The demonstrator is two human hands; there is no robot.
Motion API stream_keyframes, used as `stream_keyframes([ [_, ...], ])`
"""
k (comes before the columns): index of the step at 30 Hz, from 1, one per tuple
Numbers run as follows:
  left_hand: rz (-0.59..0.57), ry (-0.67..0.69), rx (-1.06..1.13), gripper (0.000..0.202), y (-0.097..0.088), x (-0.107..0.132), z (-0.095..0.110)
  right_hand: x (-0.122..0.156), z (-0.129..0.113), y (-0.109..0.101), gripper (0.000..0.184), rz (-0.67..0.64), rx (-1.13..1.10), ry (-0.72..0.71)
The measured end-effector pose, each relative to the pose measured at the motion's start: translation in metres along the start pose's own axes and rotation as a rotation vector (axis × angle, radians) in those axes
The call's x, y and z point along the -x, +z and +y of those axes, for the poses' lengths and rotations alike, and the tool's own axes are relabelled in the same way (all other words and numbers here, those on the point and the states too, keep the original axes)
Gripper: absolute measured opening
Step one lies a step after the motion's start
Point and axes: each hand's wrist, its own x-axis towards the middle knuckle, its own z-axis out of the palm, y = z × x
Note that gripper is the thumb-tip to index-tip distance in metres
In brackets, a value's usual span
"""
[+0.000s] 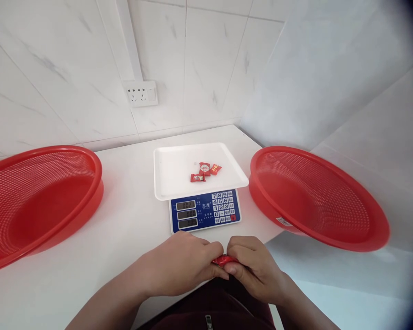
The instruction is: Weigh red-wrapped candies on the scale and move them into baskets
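Observation:
My left hand (184,263) and my right hand (253,266) meet at the near edge of the white counter, fingers closed. Both pinch a small red wrapped candy (223,261) between them, just in front of the scale. The blue-faced digital scale (205,211) carries a white tray (172,172). Three red wrapped candies (204,171) lie together on the tray, right of its middle.
A large red mesh basket (37,201) sits at the left of the counter and another red mesh basket (330,201) overhangs the counter's right edge. White tiled walls form a corner behind, with a wall socket (140,94).

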Motion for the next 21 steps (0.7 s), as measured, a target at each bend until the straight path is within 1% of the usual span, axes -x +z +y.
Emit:
stream_keyframes([
  [4, 0.008, 0.036, 0.080, 0.032, -0.0014, 0.0010, -0.0007, 0.0003, -0.0003, 0.0004, 0.038, 0.028, -0.063, -0.007],
  [9, 0.053, 0.027, 0.076, 0.021, -0.0008, 0.0022, -0.0040, -0.0021, -0.0006, 0.0031, 0.039, 0.044, -0.064, 0.044],
  [12, 0.079, 0.027, 0.065, 0.020, -0.0002, 0.0037, -0.0058, -0.0044, -0.0008, 0.0053, 0.040, 0.094, -0.062, 0.072],
  [15, 0.087, 0.031, 0.076, 0.018, -0.0002, 0.0056, -0.0072, -0.0056, -0.0012, 0.0066, 0.039, 0.137, -0.059, 0.064],
  [18, 0.110, 0.045, 0.102, 0.020, -0.0008, 0.0065, -0.0082, -0.0051, -0.0014, 0.0060, 0.037, 0.117, -0.031, 0.036],
  [21, 0.153, 0.033, 0.123, 0.024, -0.0018, 0.0055, -0.0085, -0.0049, -0.0013, 0.0042, 0.034, 0.097, 0.019, 0.046],
])
